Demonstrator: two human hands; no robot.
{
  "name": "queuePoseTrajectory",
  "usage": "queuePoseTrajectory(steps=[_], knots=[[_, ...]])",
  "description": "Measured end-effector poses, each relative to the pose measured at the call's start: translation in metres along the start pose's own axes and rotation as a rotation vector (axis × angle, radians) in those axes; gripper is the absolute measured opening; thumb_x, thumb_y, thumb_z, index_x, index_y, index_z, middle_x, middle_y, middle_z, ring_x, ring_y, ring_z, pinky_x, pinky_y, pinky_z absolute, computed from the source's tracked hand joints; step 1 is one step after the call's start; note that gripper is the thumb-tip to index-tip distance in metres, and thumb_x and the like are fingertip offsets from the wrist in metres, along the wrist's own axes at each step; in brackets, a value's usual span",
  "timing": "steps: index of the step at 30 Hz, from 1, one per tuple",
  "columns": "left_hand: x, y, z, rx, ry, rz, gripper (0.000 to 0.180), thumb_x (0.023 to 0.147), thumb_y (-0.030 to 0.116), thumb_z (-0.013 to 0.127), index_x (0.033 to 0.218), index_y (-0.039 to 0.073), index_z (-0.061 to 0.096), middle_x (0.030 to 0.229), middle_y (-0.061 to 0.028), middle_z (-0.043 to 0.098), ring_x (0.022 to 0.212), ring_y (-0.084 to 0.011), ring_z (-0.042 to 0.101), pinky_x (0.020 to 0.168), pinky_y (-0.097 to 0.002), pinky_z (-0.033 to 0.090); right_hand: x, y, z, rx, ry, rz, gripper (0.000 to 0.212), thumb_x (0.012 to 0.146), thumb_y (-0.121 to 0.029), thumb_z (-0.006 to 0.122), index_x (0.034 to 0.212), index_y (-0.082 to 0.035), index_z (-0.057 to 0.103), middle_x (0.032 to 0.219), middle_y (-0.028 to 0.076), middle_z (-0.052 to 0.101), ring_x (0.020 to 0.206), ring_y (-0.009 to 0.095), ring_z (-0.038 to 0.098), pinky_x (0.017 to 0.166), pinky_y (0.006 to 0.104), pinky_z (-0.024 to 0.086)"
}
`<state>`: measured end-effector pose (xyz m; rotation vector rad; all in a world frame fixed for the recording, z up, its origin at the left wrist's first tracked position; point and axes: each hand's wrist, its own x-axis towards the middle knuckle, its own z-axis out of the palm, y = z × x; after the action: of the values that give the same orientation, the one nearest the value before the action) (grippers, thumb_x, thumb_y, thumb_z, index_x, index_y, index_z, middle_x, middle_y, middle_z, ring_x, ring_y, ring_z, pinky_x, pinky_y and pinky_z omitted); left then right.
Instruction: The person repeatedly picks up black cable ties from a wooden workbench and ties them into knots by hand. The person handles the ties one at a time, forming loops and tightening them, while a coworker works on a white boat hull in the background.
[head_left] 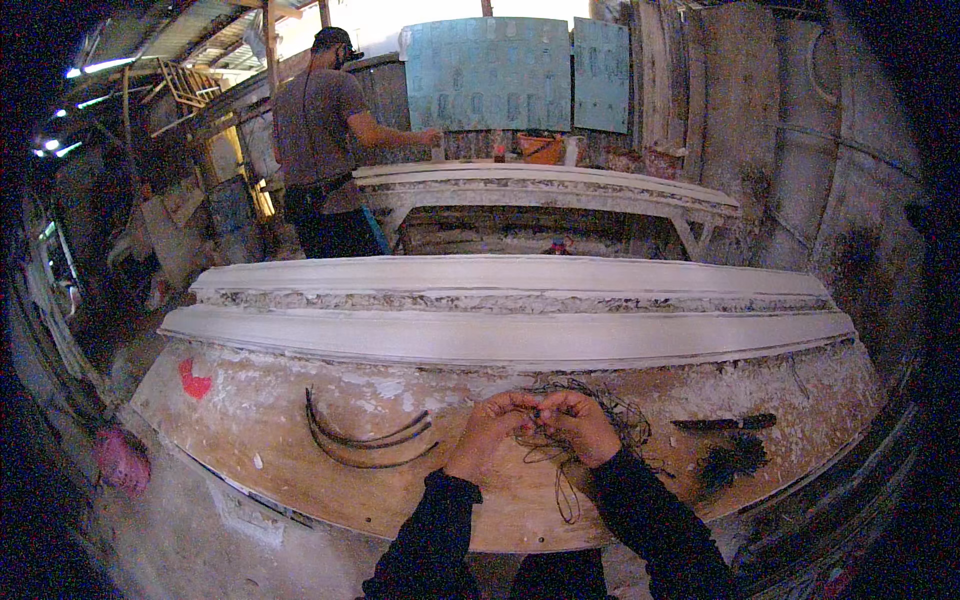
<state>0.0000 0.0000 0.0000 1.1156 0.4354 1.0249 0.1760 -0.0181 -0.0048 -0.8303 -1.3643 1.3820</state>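
Note:
Over the middle of the wooden table (250, 425), my left hand (490, 428) and my right hand (582, 424) meet with fingertips pinched together. Both are closed on a thin dark cord (567, 490), whose loops hang below the fingers. More of the cord lies in a loose tangle behind and to the right of my right hand. Its exact stretch between the fingertips is too small to make out. Left of my left hand lie several curved dark strips (365, 440). A dark, narrow knife-like tool (725, 423) rests to the right, above a dark bristly clump (733, 460).
Two long white moulding-like pieces (520, 335) run across the table's far side. A red patch (194, 379) marks its left end. Farther back, a person (320, 130) stands at another bench (560, 190) holding an orange container (541, 149). A pink bundle (122, 460) sits at lower left.

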Motion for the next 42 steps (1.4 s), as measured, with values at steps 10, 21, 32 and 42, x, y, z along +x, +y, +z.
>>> queuePoseTrajectory(steps=[10,21,32,42], knots=[[0.006,-0.010,-0.009,0.113,0.009,0.060,0.019,0.078,0.007,0.060,0.096,0.002,0.059,0.087,-0.0030,0.061,0.073,-0.0082,0.055,0.063,-0.0202,0.044,-0.001,-0.014,0.013,0.235,0.048,0.091,0.011,0.079,-0.010,0.060,0.088,-0.006,0.055,0.082,0.002,0.057,0.074,0.010,0.054,0.062,0.0218,0.043],[0.003,-0.004,-0.006,0.258,0.008,0.038,0.017,0.078,0.012,0.063,0.092,0.003,0.060,0.082,-0.0030,0.061,0.071,-0.0088,0.054,0.064,-0.0207,0.044,-0.001,-0.012,0.013,0.293,-0.010,0.076,0.012,0.078,-0.007,0.060,0.088,-0.006,0.054,0.083,0.001,0.058,0.073,0.010,0.055,0.061,0.0213,0.045],[0.003,-0.010,-0.007,0.186,0.045,0.062,0.013,0.077,0.013,0.064,0.085,0.004,0.060,0.078,-0.0011,0.060,0.067,-0.0078,0.054,0.061,-0.0207,0.044,-0.004,-0.023,0.017,0.344,-0.003,0.114,0.013,0.079,-0.009,0.060,0.090,-0.008,0.052,0.081,0.001,0.057,0.068,0.010,0.054,0.059,0.0209,0.045],[0.007,-0.014,-0.012,0.118,0.035,0.114,0.008,0.079,0.011,0.060,0.085,0.006,0.057,0.076,0.0001,0.057,0.066,-0.0082,0.053,0.061,-0.0218,0.044,-0.004,-0.021,0.020,0.335,0.079,0.095,0.016,0.078,-0.009,0.061,0.087,-0.010,0.048,0.074,0.000,0.052,0.064,0.010,0.052,0.055,0.0201,0.042]])
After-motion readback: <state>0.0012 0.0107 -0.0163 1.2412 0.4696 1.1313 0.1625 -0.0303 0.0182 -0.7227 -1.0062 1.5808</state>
